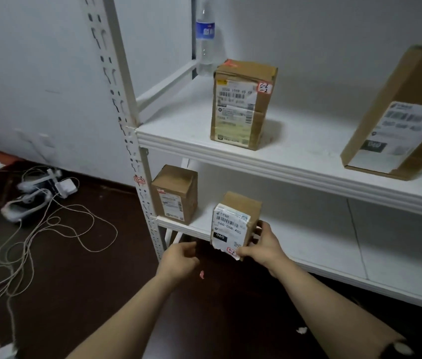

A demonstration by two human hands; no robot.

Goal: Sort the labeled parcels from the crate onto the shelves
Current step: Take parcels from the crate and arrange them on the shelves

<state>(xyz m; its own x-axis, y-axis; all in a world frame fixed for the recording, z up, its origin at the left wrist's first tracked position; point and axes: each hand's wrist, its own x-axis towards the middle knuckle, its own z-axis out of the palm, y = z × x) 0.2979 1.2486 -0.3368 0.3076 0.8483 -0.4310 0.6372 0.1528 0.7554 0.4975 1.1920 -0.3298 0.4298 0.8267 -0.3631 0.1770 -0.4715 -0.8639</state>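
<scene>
Dark brown floor [88,294] runs under both forearms, with a red scrap [201,274] lying on it between them and a white scrap [301,330] beside the right forearm. The left hand [179,260] hangs free just left of the parcel [233,224], fingers loosely curled and holding nothing. The right hand [261,244] grips the parcel, with the thumb on the lower front corner of its white label and the fingers wrapped round its right side. The parcel stands upright at the front edge of the lower shelf [334,255]. Its bottom corner hangs past the edge, and I cannot tell whether it rests on the board. The label reads 060-06B-A05 and carries a small red-edged sticker near the thumb.

Farther left on the same shelf a small box [173,193] stands upright, close to the white slotted post [127,112] and apart from the parcel. On the upper shelf [295,156] a tall box [243,104] stands near the front, its label facing out. Well to its right a flat box [399,115] tilts backward. A clear bottle [205,40] with a blue label stands at the back left corner of the upper shelf. Left of the post, white cables [49,229] loop across the floor toward the grey wall [36,73].
</scene>
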